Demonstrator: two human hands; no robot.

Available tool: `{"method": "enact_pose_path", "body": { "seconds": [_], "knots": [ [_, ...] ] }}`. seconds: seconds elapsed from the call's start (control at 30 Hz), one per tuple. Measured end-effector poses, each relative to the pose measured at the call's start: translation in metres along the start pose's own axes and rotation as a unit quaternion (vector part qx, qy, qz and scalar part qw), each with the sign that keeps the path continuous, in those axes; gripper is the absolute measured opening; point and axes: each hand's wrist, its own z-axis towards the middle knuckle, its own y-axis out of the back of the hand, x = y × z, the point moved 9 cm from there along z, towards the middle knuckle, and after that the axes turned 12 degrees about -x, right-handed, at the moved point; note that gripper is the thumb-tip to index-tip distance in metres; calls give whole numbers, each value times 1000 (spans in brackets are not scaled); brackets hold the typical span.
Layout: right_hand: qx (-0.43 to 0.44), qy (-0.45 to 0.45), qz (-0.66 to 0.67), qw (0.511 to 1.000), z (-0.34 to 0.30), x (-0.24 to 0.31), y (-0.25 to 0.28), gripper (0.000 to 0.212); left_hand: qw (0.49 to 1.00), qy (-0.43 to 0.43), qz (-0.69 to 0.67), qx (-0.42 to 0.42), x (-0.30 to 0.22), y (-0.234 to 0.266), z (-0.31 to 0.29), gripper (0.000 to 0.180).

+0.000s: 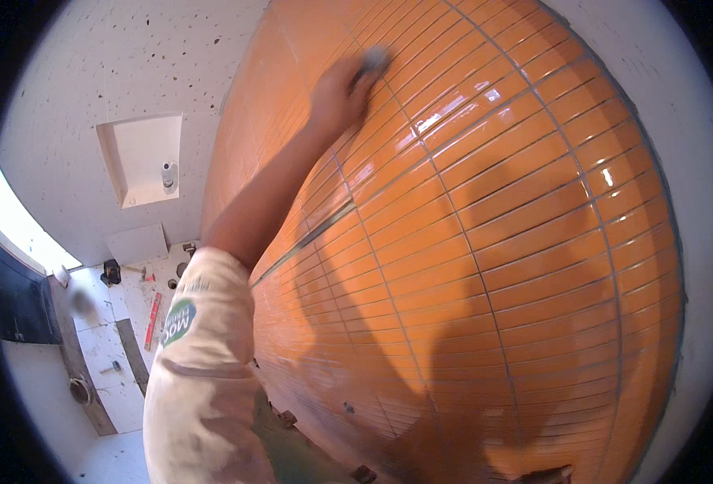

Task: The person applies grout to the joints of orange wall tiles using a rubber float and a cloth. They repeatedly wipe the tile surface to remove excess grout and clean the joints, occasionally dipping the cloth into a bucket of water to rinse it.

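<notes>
My left hand (342, 98) reaches up along a wall of glossy orange tiles (485, 234). Its fingers are closed on a small grey wad (376, 58), pressed against the tile surface near the top. Whether the wad is sponge or cloth I cannot make out. Thin grey lines run between the long narrow tiles. To the left of my forearm a wider dark strip (324, 224) breaks the tile pattern. Parts of the tiling beside my arm look hazy, while the upper right shines. My right hand is not in view.
On the left, a recessed niche (140, 157) in the speckled white wall holds a small bottle (167, 175). Below it, a red level (153, 321), a dark strip (133, 355) and a roll of tape (80, 392) lie on the floor. A bright opening (29, 218) stands at the far left.
</notes>
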Motion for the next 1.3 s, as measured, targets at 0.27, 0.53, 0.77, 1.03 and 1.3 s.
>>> {"method": "enact_pose_path", "body": {
  "seconds": [0.27,0.53,0.77,1.03,1.3],
  "knots": [
    [24,-28,-1,999,2,10,-8,31,998,51,-8,37,39,40,-100,17],
    [38,25,11,999,-3,8,-8,37,982,-132,-124,-49,-135,-33,49,19],
    [34,-64,-24,997,-1,16,-11,42,994,-56,-13,97,8,59,-135,19],
    [22,-95,44,994,-9,-24,-23,34,981,-165,-106,-2,-210,-49,74,20],
    [-16,10,85,996,-17,-24,-26,27,983,-82,-66,149,-144,7,-73,27]
  ]
}}
